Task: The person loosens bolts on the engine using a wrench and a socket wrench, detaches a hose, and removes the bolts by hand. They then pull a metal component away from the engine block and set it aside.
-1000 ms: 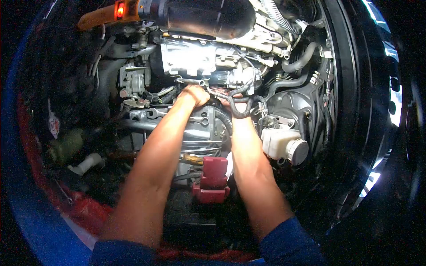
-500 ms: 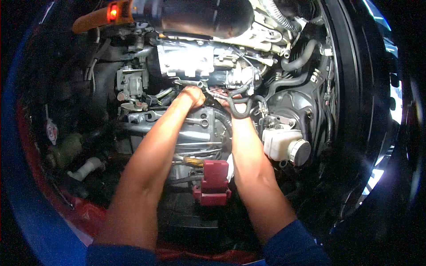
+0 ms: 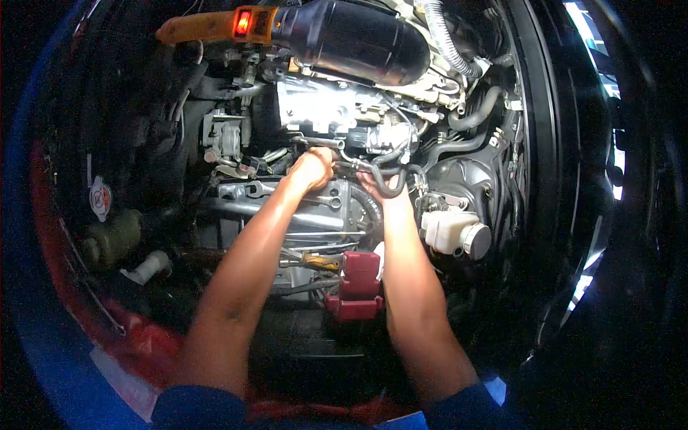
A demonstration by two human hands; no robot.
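My left hand (image 3: 313, 169) is closed in a fist deep in the engine bay, and what its fingers grip is hidden. Just beyond the knuckles lies a silver bar with a round end (image 3: 320, 142). Beside it, my right hand (image 3: 390, 192) reaches under a looped black hose (image 3: 387, 188) that covers most of its fingers. A few fingertips show left of the loop, close to thin hoses and fittings. Nearer to me, a wrench with a ring end (image 3: 333, 200) and an open-end wrench (image 3: 258, 188) rest on a metal surface below my left wrist.
A work lamp (image 3: 358, 41) with an orange handle lies across the top, lighting the engine (image 3: 315, 104). A red plastic cover (image 3: 360, 276) sits between my forearms. To the right stands a white reservoir with a round cap (image 3: 448, 231). A ribbed hose (image 3: 450, 36) runs at upper right.
The view has shifted, so the lamp and engine appear lower and farther right. Both hands stay at nearly the same spot among the hoses, with only slight movement.
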